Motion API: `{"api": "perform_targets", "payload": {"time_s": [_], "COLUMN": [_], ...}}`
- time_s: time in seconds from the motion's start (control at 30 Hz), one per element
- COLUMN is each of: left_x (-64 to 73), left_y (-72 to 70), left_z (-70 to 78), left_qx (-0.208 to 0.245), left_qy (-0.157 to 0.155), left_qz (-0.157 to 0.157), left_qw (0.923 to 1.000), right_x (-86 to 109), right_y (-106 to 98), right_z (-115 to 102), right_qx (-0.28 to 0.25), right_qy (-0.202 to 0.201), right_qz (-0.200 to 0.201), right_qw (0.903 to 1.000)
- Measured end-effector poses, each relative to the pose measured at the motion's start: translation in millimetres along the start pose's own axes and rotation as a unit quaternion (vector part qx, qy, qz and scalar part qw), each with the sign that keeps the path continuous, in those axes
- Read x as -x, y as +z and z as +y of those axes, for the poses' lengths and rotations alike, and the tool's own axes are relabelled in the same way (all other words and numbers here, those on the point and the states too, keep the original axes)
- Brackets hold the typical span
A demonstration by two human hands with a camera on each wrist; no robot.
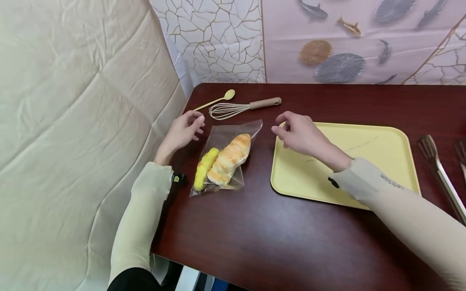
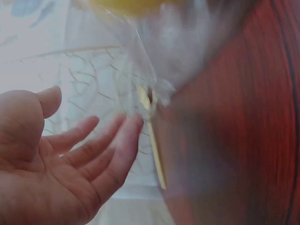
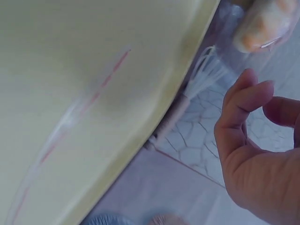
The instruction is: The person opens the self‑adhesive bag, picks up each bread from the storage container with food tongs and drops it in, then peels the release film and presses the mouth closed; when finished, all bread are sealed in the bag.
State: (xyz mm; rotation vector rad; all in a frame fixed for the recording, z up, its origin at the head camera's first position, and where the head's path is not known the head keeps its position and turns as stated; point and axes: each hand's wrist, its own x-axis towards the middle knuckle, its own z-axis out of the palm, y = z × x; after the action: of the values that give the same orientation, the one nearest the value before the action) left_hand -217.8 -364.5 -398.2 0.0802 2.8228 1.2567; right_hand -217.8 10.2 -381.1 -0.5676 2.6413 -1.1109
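A clear plastic bag lies on the dark table, holding a golden twisted bread roll and a smaller yellow bread-like piece. Just beyond its upper left side, my left hand hovers with loosely bent fingers and nothing in them; the left wrist view has its palm showing. My right hand is above the left edge of a yellow tray. Its fingers are bent and the thumb stands apart from them in the right wrist view, with nothing held between.
Behind the bag lie a whisk and a pale yellow spoon. A thin clear strip with a red line rests on the tray. Metal tongs are to the tray's right. A quilted cream surface rises along the table's left edge.
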Motion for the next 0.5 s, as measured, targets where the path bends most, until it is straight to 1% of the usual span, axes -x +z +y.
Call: {"api": "perform_targets", "payload": {"time_s": [0.1, 0.17, 0.23, 0.37, 0.43, 0.5], "left_x": [11.1, 20.0, 31.1, 53.6, 65.3, 77.5], "left_y": [1.3, 3.8, 7.4, 16.7, 22.5, 29.7], "left_z": [9.7, 18.3, 26.6, 43.5, 51.0, 57.3], "left_qx": [-0.042, -0.056, -0.059, -0.056, -0.062, -0.073], "left_qy": [0.032, 0.053, 0.073, 0.116, 0.141, 0.165], "left_qz": [0.021, 0.034, 0.045, 0.058, 0.070, 0.088], "left_qw": [0.9984, 0.9964, 0.9946, 0.9900, 0.9857, 0.9796], "right_x": [20.9, 35.2, 49.4, 75.4, 87.1, 97.3], "right_y": [-6.0, -9.1, -10.8, -12.7, -13.4, -13.2], "right_z": [1.9, 3.5, 5.4, 11.2, 14.4, 17.5], "right_qx": [0.009, 0.016, 0.026, 0.040, 0.043, 0.048], "right_qy": [-0.008, -0.017, -0.031, -0.053, -0.062, -0.074], "right_qz": [0.026, 0.047, 0.071, 0.126, 0.151, 0.177], "right_qw": [0.9996, 0.9986, 0.9967, 0.9898, 0.9856, 0.9803]}}
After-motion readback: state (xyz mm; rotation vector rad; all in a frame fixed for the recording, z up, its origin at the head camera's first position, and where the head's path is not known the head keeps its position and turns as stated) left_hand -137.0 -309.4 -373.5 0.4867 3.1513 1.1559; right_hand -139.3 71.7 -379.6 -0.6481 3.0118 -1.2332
